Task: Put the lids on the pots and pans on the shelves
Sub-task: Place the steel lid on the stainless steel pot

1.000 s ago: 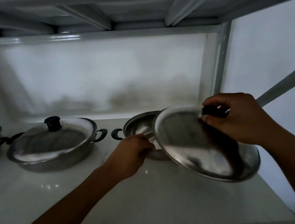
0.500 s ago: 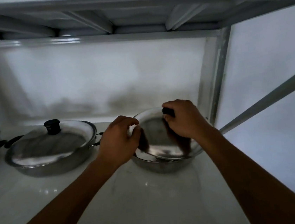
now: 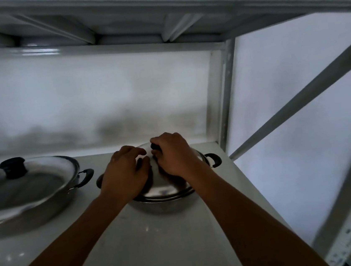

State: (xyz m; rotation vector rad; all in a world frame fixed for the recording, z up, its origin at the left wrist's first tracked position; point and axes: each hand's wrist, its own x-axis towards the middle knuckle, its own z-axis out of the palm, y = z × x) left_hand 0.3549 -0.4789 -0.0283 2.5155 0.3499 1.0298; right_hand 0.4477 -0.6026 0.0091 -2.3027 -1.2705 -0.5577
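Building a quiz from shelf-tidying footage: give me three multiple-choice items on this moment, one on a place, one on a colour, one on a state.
1. The pot under both hands stands: A) left of the wide pan; B) right of it; C) on the shelf above.
2. The wide pan's knob is: A) red; B) black; C) white.
3. The pot's lid is: A) on the pot; B) leaning on the wall; C) upside down.
Answers: B, it stands nearer the corner post; B, dark against steel; A, seated, right hand gripping it, left hand resting on it.
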